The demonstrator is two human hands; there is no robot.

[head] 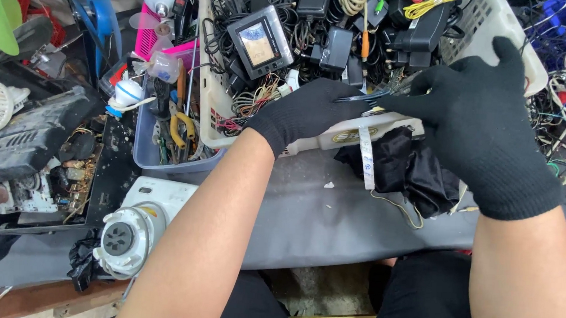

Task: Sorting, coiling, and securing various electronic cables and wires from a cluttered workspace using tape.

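**Gloved hands meet over a thin tool at the basket's near rim**

The grey work surface (306, 218) is the largest thing in view; its bare stretch runs from centre toward 6 o'clock, ending at a near edge just above the person's lap. That is the only open room — clutter crowds every other side. At 12 o'clock sits a white basket (216, 104) heaped with black adapters and tangled cables, a small screen device (261, 42) on top. At 9 o'clock lies an opened appliance with exposed circuit boards (75, 174); at 7 o'clock, a white motor part (127, 238). A grey bin (142, 155) of hand tools stands just left of the basket.

A black cloth pouch (405, 168) with a white strip (365, 158) rests against the basket's near rim, at 2 o'clock from centre.

Both hands wear black knit gloves. The left hand (305, 112) and right hand (478, 124) pinch opposite ends of a thin dark tool (363, 97) — likely tweezers or small pliers — held just above the rim.
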